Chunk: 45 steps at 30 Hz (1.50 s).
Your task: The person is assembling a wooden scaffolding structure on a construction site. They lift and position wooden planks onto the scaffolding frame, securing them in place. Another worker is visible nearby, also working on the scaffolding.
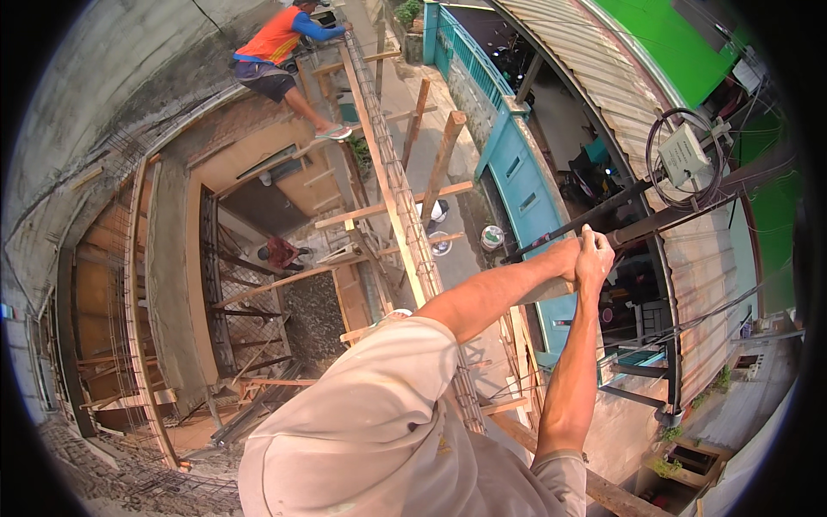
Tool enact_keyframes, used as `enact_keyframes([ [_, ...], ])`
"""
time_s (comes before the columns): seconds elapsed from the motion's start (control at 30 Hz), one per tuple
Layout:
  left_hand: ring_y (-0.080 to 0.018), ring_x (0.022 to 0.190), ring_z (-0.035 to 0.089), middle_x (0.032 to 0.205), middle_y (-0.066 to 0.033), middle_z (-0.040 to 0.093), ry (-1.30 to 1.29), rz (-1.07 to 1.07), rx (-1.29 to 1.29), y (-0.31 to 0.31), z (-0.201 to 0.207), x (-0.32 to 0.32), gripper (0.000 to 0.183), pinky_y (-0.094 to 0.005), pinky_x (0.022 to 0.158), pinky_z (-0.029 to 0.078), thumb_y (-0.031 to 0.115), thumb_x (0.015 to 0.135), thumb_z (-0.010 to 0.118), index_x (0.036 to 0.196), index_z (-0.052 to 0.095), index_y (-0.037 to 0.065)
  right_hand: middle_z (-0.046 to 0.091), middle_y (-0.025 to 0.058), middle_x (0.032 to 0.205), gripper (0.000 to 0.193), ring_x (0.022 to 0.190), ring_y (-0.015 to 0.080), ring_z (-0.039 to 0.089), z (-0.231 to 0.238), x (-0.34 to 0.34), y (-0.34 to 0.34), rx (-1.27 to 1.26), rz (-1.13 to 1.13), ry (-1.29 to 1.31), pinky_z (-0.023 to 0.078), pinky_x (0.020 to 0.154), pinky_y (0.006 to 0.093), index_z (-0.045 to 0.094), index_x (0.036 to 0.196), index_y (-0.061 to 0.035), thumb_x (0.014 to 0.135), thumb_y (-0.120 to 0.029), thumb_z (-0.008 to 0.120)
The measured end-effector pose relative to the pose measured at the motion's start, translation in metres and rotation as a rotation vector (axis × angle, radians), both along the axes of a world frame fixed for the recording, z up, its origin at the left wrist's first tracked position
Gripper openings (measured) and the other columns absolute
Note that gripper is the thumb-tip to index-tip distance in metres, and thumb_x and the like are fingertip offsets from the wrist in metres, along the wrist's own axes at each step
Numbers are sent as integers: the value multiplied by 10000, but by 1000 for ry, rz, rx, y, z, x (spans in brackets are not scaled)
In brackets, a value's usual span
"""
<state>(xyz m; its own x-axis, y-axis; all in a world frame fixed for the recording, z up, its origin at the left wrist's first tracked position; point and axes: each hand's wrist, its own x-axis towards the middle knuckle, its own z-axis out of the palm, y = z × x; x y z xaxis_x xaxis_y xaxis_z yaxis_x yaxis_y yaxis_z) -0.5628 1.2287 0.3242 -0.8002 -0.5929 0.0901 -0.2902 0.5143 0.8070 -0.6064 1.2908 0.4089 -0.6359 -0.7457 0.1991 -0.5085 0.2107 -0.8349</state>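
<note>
Both of my arms reach out over the street side, and the hands meet right of centre. My right hand (pixel 596 256) is closed, thumb and fingers pressed together. Tucked against it, my left hand (pixel 570 261) shows only in part; its fingers are hidden. What they hold, if anything, I cannot make out. Just beyond the hands runs a dark utility pole (pixel 680 211), with black cable coils (pixel 652 164) and a pale box (pixel 683 155) on it. Below me a long rebar cage with a timber board (pixel 383 142) stretches away.
A person in an orange vest (pixel 265 39) perches at the far end of the beam. Another person (pixel 280 252) is far below, left. Wooden props (pixel 444 159), white buckets (pixel 492 238), a blue gate (pixel 521 185) and a corrugated roof (pixel 620 77) lie around; several wires cross at right.
</note>
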Motion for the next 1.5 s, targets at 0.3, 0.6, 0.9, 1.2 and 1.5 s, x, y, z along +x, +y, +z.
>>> enact_keyframes([
  [0.3, -419, 909, 644, 914, -245, 686, -186, -7, 5, -6, 22, 1, 360, -442, 803, 521, 268, 716, 701, 921, 688, -28, 682, 155, 897, 306, 850, 229, 642, -2, -3, 17, -299, -189, -182, 500, 783, 356, 657, 1022, 30, 899, -249, 647],
  [0.6, -237, 897, 668, 910, -149, 683, -123, -79, 394, -16, 34, 11, 398, -309, 818, 492, 138, 904, 484, 1186, 587, -124, 557, 265, 1274, 539, 1182, 432, 531, -267, 102, 305, 413, -321, -411, 413, 1002, 508, 500, 1271, -10, 934, -428, 540],
  [0.9, -268, 995, 656, 1022, -143, 670, -286, 6, 293, -43, 30, 18, 500, -355, 912, 473, 329, 975, 502, 1285, 560, -59, 656, 282, 940, 522, 902, 425, 643, -445, 216, 575, 724, -999, -934, 493, 814, 470, 652, 1000, 29, 872, -474, 589],
  [1.2, -330, 1270, 419, 1424, -214, 395, 104, -61, -356, 237, -79, 60, 732, -447, 1099, 321, 281, 852, 697, 1428, 345, 0, 575, 315, 1177, 649, 1122, 471, 540, -510, 144, 685, 711, -1251, -389, 432, 960, 491, 512, 1282, 23, 861, -454, 644],
  [1.5, -371, 1405, 274, 1527, -197, 248, -820, -937, -581, 489, -454, 30, 1074, -529, 1112, 269, 299, 698, 827, 1512, 174, 45, 337, 278, 1484, 1154, 1372, 426, 337, -579, 63, 790, 1069, -1059, -761, 282, 1119, 505, 171, 1532, -77, 694, -621, 749],
])
